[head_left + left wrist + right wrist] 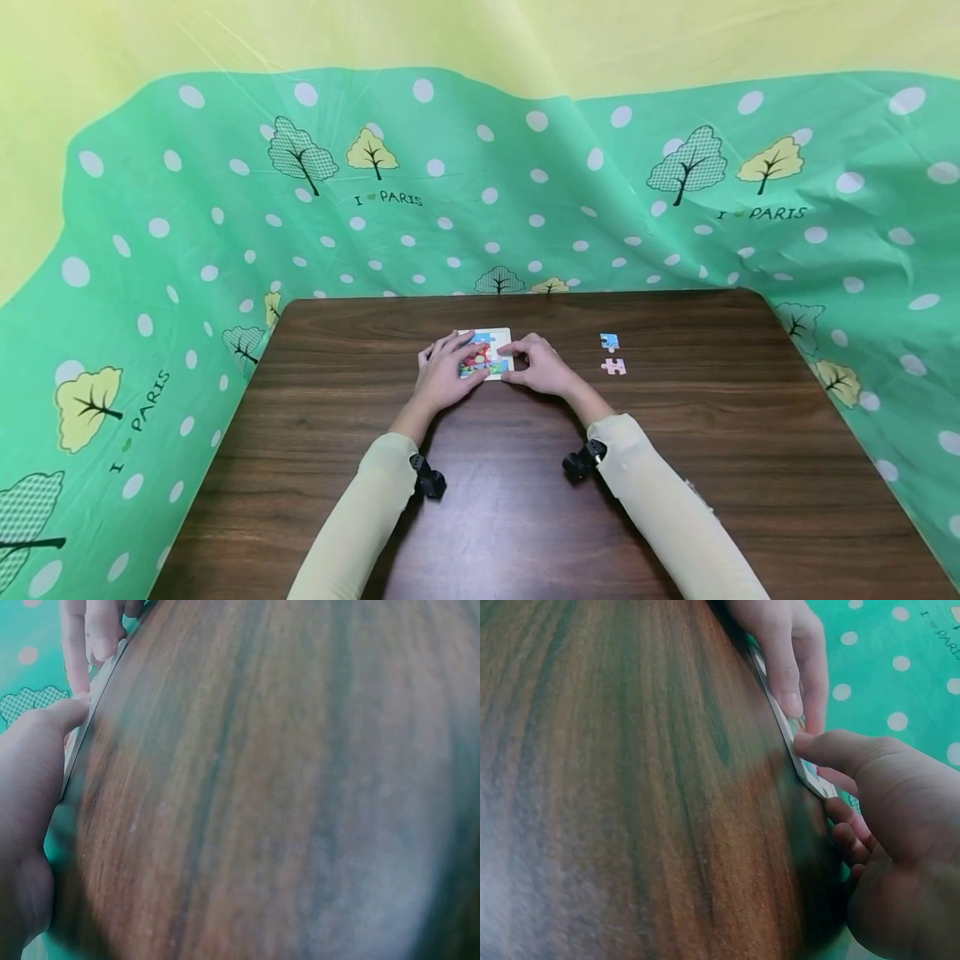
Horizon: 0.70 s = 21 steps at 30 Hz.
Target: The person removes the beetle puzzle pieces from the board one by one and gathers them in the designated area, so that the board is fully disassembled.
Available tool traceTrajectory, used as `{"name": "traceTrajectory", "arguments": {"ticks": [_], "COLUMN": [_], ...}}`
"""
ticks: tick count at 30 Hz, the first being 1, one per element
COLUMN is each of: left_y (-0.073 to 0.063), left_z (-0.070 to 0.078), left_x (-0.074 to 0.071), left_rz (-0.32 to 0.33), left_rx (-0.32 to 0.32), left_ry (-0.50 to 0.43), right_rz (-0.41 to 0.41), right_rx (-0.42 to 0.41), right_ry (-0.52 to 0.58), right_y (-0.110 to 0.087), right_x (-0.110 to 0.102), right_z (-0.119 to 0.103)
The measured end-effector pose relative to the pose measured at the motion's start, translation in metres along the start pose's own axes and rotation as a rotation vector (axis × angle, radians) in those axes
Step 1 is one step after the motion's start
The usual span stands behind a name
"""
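A small jigsaw puzzle in a white-rimmed tray [505, 337] lies on the table, with a red, blue and green picture partly under the hands. My left hand [442, 372] rests over its left side, fingers extended and thumb at the near rim. At the lower right of the tray, my right hand [542, 367] has its thumb and index finger on either side of a blue-green puzzle piece [498, 366]. Both wrist views show the thumbs at the tray's near edge; the left wrist view shows the left hand [30, 772], the right wrist view the right hand [907, 802]. The pieces themselves are mostly hidden there.
To the right of the tray lie two loose pieces, a blue one [609, 342] and a pink one [613, 367]. The dark wooden table [495, 517] is surrounded at the back and sides by a green dotted curtain [465, 200].
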<state>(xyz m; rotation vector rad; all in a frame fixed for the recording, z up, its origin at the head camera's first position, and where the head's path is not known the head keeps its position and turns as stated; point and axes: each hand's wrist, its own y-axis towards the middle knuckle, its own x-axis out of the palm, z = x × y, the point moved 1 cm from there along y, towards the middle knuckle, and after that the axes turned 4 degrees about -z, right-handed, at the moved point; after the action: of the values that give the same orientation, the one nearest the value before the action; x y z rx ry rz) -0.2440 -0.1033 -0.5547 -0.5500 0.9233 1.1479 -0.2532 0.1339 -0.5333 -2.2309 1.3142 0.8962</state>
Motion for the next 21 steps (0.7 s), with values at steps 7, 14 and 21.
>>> {"name": "traceTrajectory", "arguments": {"ticks": [7, 14, 21], "left_y": [0.0, 0.001, 0.001], "left_z": [-0.003, -0.004, -0.002], "left_x": [0.002, 0.004, 0.003], "left_rz": [0.024, 0.03, 0.012], "left_rx": [0.019, 0.021, 0.001], "left_ry": [-0.002, -0.026, -0.014], "right_rz": [0.035, 0.002, -0.005], "right_rx": [-0.019, 0.035, 0.066], "right_ry": [-0.006, -0.004, -0.033], "right_y": [0.003, 0.0, -0.001], "right_x": [0.008, 0.002, 0.002], "right_z": [0.018, 0.002, -0.002]}}
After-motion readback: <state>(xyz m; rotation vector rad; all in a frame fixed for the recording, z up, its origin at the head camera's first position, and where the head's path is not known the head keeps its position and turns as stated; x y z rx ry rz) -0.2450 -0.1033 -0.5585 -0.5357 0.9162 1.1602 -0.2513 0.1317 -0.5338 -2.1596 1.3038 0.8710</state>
